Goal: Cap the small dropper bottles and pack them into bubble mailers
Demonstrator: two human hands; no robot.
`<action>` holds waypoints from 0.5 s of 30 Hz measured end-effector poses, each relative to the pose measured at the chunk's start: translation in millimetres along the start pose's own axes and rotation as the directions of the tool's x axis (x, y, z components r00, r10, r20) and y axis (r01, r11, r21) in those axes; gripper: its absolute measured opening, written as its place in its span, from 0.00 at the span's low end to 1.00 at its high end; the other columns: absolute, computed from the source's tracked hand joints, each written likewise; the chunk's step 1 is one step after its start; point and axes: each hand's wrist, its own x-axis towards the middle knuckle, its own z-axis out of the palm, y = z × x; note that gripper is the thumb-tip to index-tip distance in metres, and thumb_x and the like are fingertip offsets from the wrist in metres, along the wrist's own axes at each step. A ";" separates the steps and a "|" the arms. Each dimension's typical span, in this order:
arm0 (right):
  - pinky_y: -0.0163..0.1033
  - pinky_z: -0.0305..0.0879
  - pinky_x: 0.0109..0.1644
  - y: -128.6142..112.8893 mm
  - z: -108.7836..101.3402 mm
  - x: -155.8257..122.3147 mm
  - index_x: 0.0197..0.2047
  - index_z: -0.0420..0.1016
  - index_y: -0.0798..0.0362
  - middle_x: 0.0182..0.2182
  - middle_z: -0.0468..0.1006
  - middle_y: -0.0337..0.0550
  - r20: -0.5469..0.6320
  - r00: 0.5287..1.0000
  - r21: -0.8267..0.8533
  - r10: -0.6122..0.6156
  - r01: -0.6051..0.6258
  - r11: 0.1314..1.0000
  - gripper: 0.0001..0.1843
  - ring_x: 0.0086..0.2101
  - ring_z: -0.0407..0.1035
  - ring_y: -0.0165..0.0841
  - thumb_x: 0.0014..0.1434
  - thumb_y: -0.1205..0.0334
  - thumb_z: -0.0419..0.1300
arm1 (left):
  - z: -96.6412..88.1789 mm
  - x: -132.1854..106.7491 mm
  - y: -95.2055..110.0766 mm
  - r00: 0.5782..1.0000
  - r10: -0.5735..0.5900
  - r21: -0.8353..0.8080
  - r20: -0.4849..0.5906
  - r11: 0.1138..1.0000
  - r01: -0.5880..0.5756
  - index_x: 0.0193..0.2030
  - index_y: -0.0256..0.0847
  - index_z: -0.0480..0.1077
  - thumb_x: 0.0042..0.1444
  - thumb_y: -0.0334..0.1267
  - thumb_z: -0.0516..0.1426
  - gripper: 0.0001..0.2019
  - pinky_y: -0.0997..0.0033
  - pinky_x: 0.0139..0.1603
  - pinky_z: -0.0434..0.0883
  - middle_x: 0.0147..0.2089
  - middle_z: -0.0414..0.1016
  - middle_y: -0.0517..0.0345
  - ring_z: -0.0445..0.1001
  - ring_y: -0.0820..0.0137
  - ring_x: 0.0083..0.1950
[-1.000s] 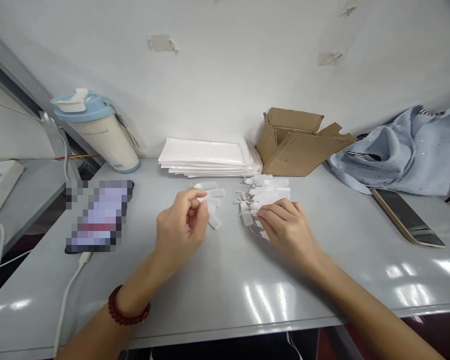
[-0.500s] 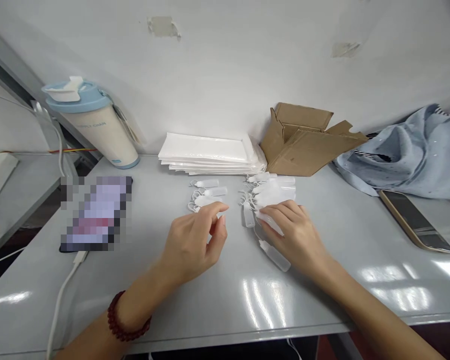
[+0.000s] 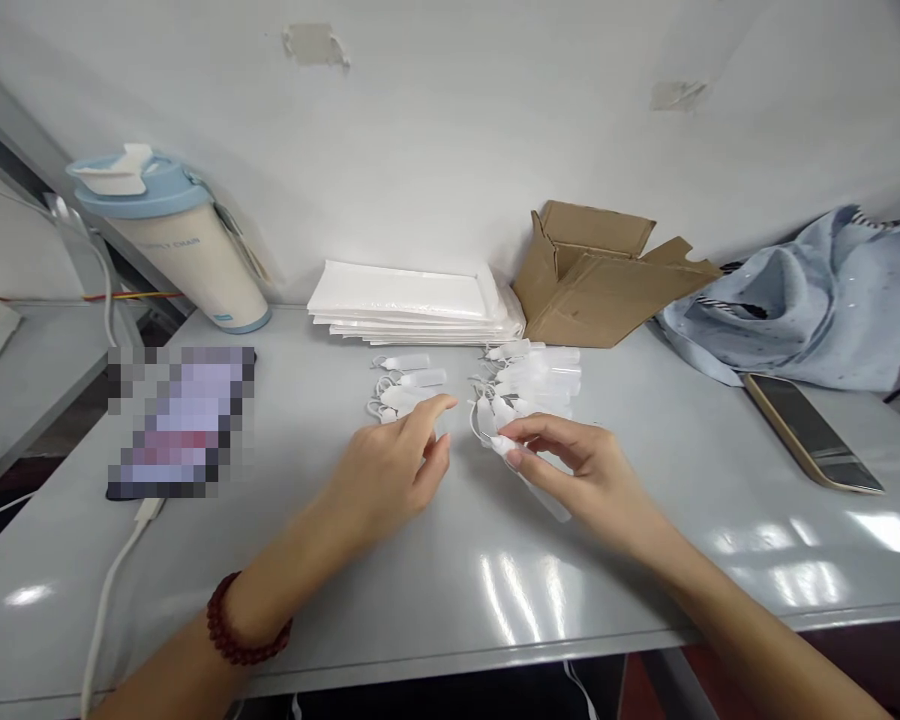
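My right hand (image 3: 581,475) pinches a small translucent plastic tube (image 3: 534,482) with a white cap, lifted just off the grey table (image 3: 450,580). Right behind it lies a heap of the same tubes with looped cords (image 3: 532,385). My left hand (image 3: 390,470) hovers beside the right one, index finger stretched toward a smaller row of tubes (image 3: 403,385), fingers loosely apart and holding nothing. A red bead bracelet (image 3: 236,635) is on my left wrist.
A stack of white plastic bags (image 3: 412,305) and an open cardboard box (image 3: 600,275) stand at the wall. A blue-lidded cup (image 3: 172,245) is back left, a charging phone (image 3: 176,420) left, a second phone (image 3: 810,432) and blue cloth (image 3: 810,300) right.
My right hand drew one tube out of the heap and lifted it. My left hand set down what it pinched, moved right toward the tube and opened its fingers.
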 end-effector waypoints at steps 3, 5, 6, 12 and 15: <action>0.37 0.65 0.38 -2.3 -1.6 1.0 0.39 0.77 0.51 0.32 0.77 0.40 0.074 0.992 0.112 0.098 -0.106 0.988 0.08 0.34 0.70 0.32 0.58 0.59 0.59 | 1.2 -0.7 0.8 1.000 0.008 0.003 0.010 1.000 -0.008 0.56 0.38 0.60 0.61 0.32 0.48 0.16 0.76 0.25 0.63 0.32 0.74 0.62 0.67 0.75 0.22; 0.36 0.64 0.37 -2.8 -2.5 1.2 0.38 0.77 0.51 0.29 0.75 0.38 0.120 0.985 0.174 0.128 -0.147 0.974 0.08 0.32 0.69 0.30 0.58 0.58 0.59 | 1.1 -0.5 2.8 0.999 -0.025 -0.018 0.030 1.000 0.026 0.57 0.37 0.60 0.62 0.35 0.48 0.17 0.74 0.26 0.63 0.33 0.74 0.60 0.68 0.75 0.23; 0.35 0.64 0.37 -2.8 -2.8 1.0 0.38 0.77 0.51 0.28 0.75 0.38 0.136 0.982 0.197 0.129 -0.155 0.968 0.08 0.31 0.69 0.29 0.59 0.58 0.59 | 0.3 -0.1 4.3 0.997 -0.060 -0.045 0.044 0.997 0.062 0.57 0.36 0.60 0.62 0.36 0.48 0.17 0.74 0.26 0.63 0.33 0.74 0.60 0.68 0.74 0.24; 0.33 0.63 0.38 -0.8 -2.2 -3.1 0.38 0.77 0.48 0.29 0.74 0.35 0.176 0.983 0.271 0.050 -0.097 0.958 0.06 0.32 0.67 0.27 0.58 0.60 0.61 | -15.0 7.5 12.5 0.918 -0.270 -0.430 0.289 0.821 0.376 0.43 0.40 0.71 0.64 0.44 0.47 0.14 0.76 0.26 0.64 0.30 0.74 0.63 0.68 0.75 0.25; 0.34 0.64 0.40 -0.5 -0.4 -3.3 0.38 0.77 0.48 0.33 0.76 0.36 0.184 0.983 0.299 0.028 -0.083 0.951 0.05 0.34 0.69 0.27 0.58 0.60 0.61 | -22.7 10.3 12.5 0.867 -0.327 -0.501 0.377 0.715 0.488 0.32 0.39 0.71 0.62 0.45 0.50 0.14 0.78 0.23 0.61 0.25 0.70 0.64 0.65 0.77 0.22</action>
